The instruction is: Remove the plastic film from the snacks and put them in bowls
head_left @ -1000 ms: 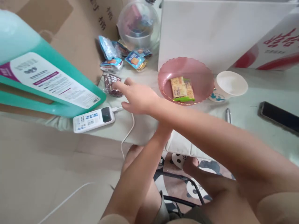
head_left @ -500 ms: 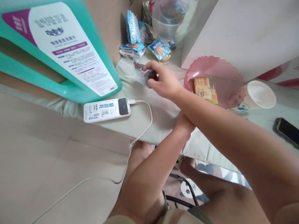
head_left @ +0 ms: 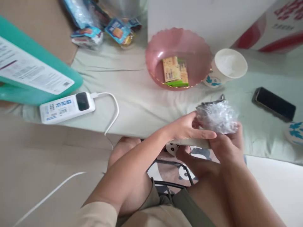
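Observation:
A crinkled clear plastic packet with a dark piece at its far left edge is between my hands, just above the front part of the table. My left hand grips its left side, the thumb stretched along the near side. From the right and below, my right hand is closed round the packet, with some fingers hidden behind it. What lies inside the plastic is blurred. Just beyond, a pink scalloped bowl holds yellow-green cracker packs, and a white paper cup leans beside it.
A phone lies at right, near part of another cup. At left are a white power bank with a cable and a large green jug. Blue snack packets sit at the back. A white box stands behind the bowl.
My right hand has come back from the snack packets to the right front with the plastic packet. My left hand has left the right forearm and taken hold too. The view has shifted right.

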The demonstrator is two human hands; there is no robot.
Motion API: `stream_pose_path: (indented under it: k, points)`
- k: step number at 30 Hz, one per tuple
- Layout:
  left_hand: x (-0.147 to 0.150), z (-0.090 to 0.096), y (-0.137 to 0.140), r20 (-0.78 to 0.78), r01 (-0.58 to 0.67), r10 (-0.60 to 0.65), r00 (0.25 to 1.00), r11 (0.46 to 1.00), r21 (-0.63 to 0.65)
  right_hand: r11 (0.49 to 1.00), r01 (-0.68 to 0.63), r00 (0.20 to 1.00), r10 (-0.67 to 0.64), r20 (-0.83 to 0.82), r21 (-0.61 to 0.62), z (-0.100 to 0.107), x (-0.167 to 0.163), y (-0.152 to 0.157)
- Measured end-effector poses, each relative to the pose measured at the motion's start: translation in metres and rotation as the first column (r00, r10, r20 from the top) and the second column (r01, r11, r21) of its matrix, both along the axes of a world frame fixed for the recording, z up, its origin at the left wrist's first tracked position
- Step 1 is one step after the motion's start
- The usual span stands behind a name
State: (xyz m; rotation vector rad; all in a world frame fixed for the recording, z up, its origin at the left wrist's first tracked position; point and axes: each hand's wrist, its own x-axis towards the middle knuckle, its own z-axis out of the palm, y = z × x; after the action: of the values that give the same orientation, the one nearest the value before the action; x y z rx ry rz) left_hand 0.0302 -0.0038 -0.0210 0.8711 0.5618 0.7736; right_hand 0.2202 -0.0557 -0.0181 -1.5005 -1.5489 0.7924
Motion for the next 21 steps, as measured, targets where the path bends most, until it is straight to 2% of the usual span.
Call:
stream_pose_path:
  k: [3, 4, 6, 8, 9, 11, 13, 15, 18, 21]
  points:
    - [0.016, -0.004, 0.002, -0.044, -0.184, 0.18, 0.983, 0.976, -0.115, 0.984, -0.146, 0.985, 0.154, -0.078, 0.104, -0.004, 0.013, 0.005]
    - [0.019, -0.005, 0.004, -0.074, -0.241, 0.233, 0.97, 0.964, -0.116, 0.974, -0.169, 0.984, 0.175, -0.029, 0.154, -0.002, 0.018, 0.011]
    - [0.02, -0.005, 0.011, -0.119, -0.325, 0.313, 0.942, 0.942, -0.09, 0.974, -0.085, 0.99, 0.06, 0.124, 0.211, 0.002, 0.029, 0.025]
    - [0.018, -0.004, 0.017, -0.152, -0.335, 0.323, 0.934, 0.941, -0.058, 0.981, 0.075, 0.949, -0.126, 0.29, 0.179, 0.0, 0.039, 0.037]
    - [0.017, -0.003, 0.019, -0.171, -0.319, 0.307, 0.936, 0.947, -0.047, 0.981, 0.132, 0.913, -0.176, 0.369, 0.143, -0.002, 0.043, 0.042]
    - [0.016, -0.001, 0.02, -0.209, -0.278, 0.268, 0.941, 0.96, -0.019, 0.987, 0.156, 0.86, -0.158, 0.485, 0.044, -0.007, 0.048, 0.048]
    - [0.016, -0.001, 0.018, -0.242, -0.245, 0.241, 0.94, 0.969, 0.015, 0.99, 0.144, 0.859, -0.123, 0.497, -0.004, -0.011, 0.049, 0.05]
    - [0.017, -0.003, 0.017, -0.256, -0.257, 0.262, 0.93, 0.965, 0.054, 0.983, 0.182, 0.903, -0.169, 0.394, 0.005, -0.012, 0.051, 0.05]
    - [0.015, -0.008, 0.015, -0.27, -0.31, 0.329, 0.905, 0.944, 0.11, 0.958, 0.286, 0.957, -0.287, 0.046, 0.027, -0.017, 0.063, 0.052]
    - [0.012, -0.01, 0.014, -0.338, -0.324, 0.385, 0.859, 0.919, 0.224, 0.947, 0.322, 0.897, -0.305, -0.321, -0.002, -0.025, 0.083, 0.059]
